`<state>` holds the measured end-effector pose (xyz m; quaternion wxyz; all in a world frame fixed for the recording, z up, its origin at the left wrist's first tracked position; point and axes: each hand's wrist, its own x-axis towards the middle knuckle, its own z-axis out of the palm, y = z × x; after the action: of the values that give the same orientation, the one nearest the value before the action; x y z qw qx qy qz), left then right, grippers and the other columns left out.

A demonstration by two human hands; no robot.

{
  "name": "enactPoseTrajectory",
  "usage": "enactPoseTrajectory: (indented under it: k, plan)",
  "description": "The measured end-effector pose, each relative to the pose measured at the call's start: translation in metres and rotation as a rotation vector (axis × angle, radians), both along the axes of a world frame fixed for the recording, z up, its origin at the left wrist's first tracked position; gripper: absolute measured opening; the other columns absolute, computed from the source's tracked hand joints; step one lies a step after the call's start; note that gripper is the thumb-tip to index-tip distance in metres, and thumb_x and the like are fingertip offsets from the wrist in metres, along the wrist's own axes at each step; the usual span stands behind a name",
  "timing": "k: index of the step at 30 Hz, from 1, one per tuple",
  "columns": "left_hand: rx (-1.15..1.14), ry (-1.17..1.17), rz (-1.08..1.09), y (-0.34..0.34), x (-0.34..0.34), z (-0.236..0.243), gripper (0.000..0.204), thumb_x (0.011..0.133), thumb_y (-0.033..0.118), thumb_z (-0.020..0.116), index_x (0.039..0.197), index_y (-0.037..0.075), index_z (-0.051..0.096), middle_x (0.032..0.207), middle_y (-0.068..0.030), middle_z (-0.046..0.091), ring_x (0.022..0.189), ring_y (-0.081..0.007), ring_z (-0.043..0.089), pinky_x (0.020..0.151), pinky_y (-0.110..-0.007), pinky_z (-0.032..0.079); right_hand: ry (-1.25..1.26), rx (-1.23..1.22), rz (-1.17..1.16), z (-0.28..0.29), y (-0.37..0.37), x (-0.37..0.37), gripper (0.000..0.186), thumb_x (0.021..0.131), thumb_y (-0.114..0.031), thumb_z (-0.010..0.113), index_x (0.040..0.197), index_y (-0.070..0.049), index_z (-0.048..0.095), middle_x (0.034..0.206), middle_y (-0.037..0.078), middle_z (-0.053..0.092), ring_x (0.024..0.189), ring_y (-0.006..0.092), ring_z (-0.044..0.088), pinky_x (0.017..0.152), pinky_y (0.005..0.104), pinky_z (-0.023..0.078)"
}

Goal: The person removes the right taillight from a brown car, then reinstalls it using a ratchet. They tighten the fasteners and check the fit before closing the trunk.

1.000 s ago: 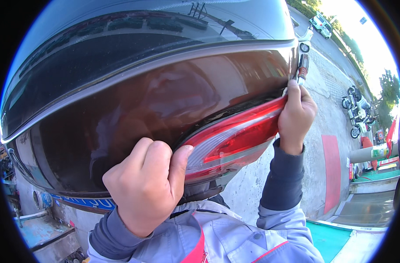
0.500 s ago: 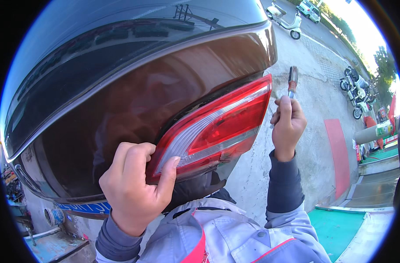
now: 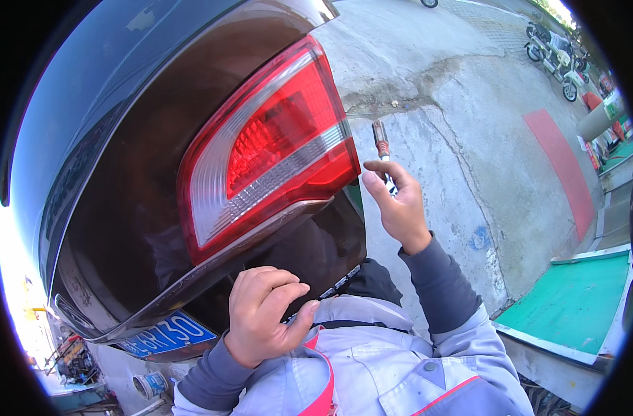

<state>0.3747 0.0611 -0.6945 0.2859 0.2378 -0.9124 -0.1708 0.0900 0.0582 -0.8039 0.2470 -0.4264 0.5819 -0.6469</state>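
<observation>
A red and clear tail light (image 3: 271, 132) sits on the brown rear panel (image 3: 143, 201) of a car, its pointed outer end toward the right. At that end my right hand (image 3: 402, 208) holds a screwdriver (image 3: 381, 141) by its shank end, the reddish-brown handle sticking up past the fingers. The thumb and index finger of that hand are close to the light's edge; whether they touch it I cannot tell. My left hand (image 3: 264, 315) is below the light, in front of the bumper, fingers bent and thumb apart, with nothing between them.
A blue licence plate (image 3: 177, 331) is at the lower left of the car. Cracked concrete (image 3: 455, 159) spreads to the right, crossed by a red strip (image 3: 562, 170). Farther off stand parked scooters (image 3: 559, 62). A green panel (image 3: 573, 298) lies at the lower right.
My left hand has come off the tail light's lower corner and moved down and right. My right hand, still with the screwdriver, has come closer to the light's outer end. The view has shifted.
</observation>
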Motion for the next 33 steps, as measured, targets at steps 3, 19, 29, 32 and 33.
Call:
enactPoseTrajectory:
  k: [3,19,29,32,33]
  plan:
    - [-0.041,-0.017,0.081,0.007,0.001,-0.003,0.024,0.08,0.012,0.081,0.101,0.005,0.073,0.107,-0.0143,0.07,0.097,-0.0304,0.066,0.087,-0.04,0.054,-0.012,-0.018,0.03,0.006,-0.012,0.006,0.041,0.097,-0.034,0.079,0.111,0.005,0.075,0.086,0.003,0.067,0.085,0.0112,0.061,0.08,0.0287,0.05]
    - [1.387,0.914,0.206,-0.006,-0.066,-0.074,0.072,0.113,0.059,0.042,0.142,-0.005,0.06,0.133,-0.0173,0.071,0.102,-0.0244,0.069,0.092,-0.037,0.054,-0.109,0.005,0.187,0.004,-0.046,-0.006,0.064,0.086,-0.056,0.086,0.07,0.003,0.068,0.072,0.009,0.06,0.068,0.0173,0.058,0.064,0.0356,0.047]
    - [1.143,1.011,0.512,-0.009,-0.089,-0.091,0.073,0.109,0.067,0.048,0.125,-0.002,0.068,0.092,-0.0088,0.075,0.079,-0.0196,0.064,0.081,-0.034,0.052,-0.096,-0.111,0.153,0.0,-0.056,-0.006,0.059,0.085,-0.053,0.089,0.072,0.002,0.07,0.078,0.009,0.059,0.071,0.0198,0.058,0.067,0.0361,0.048]
    - [1.097,1.034,0.554,-0.008,-0.093,-0.093,0.075,0.11,0.065,0.047,0.124,-0.005,0.068,0.091,-0.0127,0.076,0.078,-0.0218,0.07,0.078,-0.033,0.057,-0.135,-0.076,0.178,0.0,-0.057,-0.007,0.059,0.083,-0.052,0.091,0.07,0.001,0.068,0.08,0.008,0.058,0.072,0.0186,0.057,0.066,0.0355,0.047]
    - [1.099,1.035,0.555,-0.007,-0.095,-0.093,0.073,0.11,0.065,0.047,0.124,-0.004,0.068,0.091,-0.0116,0.075,0.078,-0.0216,0.069,0.078,-0.034,0.056,-0.139,-0.056,0.19,-0.001,-0.057,-0.007,0.06,0.083,-0.052,0.091,0.069,0.001,0.067,0.081,0.008,0.058,0.072,0.0182,0.056,0.066,0.0353,0.047]
